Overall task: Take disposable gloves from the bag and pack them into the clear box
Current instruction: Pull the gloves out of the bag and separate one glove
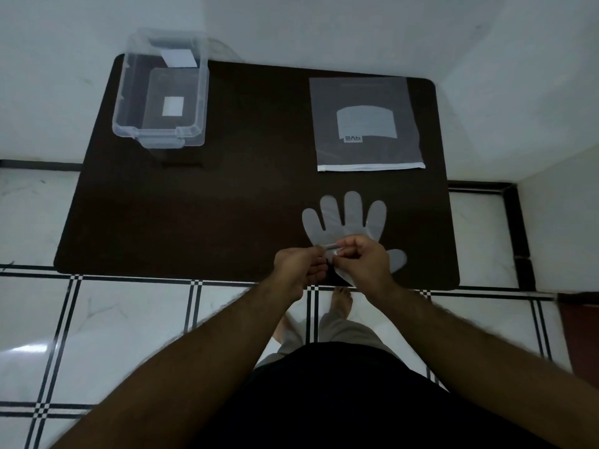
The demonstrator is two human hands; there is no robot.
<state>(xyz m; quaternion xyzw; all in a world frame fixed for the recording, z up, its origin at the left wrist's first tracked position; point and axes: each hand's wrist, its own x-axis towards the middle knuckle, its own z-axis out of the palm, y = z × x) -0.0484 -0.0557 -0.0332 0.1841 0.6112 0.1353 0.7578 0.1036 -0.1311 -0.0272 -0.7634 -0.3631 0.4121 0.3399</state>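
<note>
A translucent disposable glove (348, 218) lies flat near the front edge of the dark table (227, 205), fingers pointing away from me. My left hand (299, 270) and my right hand (364, 260) meet over its cuff, both pinching a rolled or folded piece of thin glove plastic between fingertips. The flat grey zip bag (366, 123) lies at the back right of the table. At the back left stands the clear box (162, 102), open on top, a white label on its bottom.
The table stands against white walls in a corner. A clear lid (220, 48) leans behind the box. Below the table edge is white tiled floor with black lines, and my feet (340, 303) stand close to the table.
</note>
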